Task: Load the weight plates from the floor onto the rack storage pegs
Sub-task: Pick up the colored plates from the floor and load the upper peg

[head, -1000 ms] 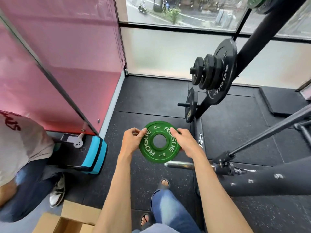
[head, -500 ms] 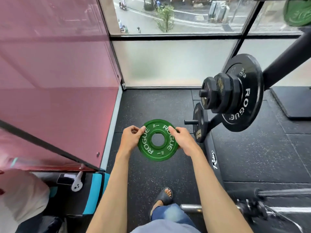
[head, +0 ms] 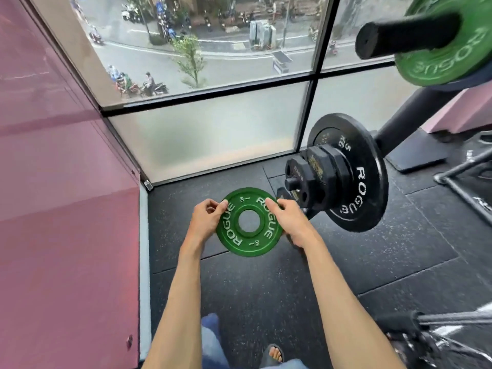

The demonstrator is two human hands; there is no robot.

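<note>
The floor (head: pixel 266 294) is black rubber matting flecked with pale specks, laid in large tiles whose seams run across it at angles. It meets a pink wall (head: pixel 66 209) on the left, with a pale strip along the foot of that wall, and a glazed wall ahead. The lower pane (head: pixel 207 134) of that glazing is frosted; the clear window (head: pixel 213 35) above it looks down on a wet street with trees and parked scooters, and dark frame bars divide the panes.

A small green plate (head: pixel 250 245) marked ROGUE and 1 KG is held in the air above the floor, flat face toward the camera, its centre hole open. The left hand (head: pixel 206 218) pinches its left rim, thumb on the face and fingers curled behind. The right hand (head: pixel 288 221) grips the right rim the same way. Both forearms reach forward from the bottom of the view.

Just to the right of the held plate, a peg on the rack carries a large black plate (head: pixel 364 187) with smaller black plates (head: pixel 316 171) stacked in front of it. The black rack upright (head: pixel 399 123) slants up behind them. At the top right, a higher peg (head: pixel 404 33) points toward the camera with a larger green plate (head: pixel 439 65) seated on it.

At the lower right lies a blurred barbell (head: pixel 452 319). Below the arms show blue jeans (head: pixel 210 339) and a foot in a dark sandal (head: pixel 274 354) on the matting
</note>
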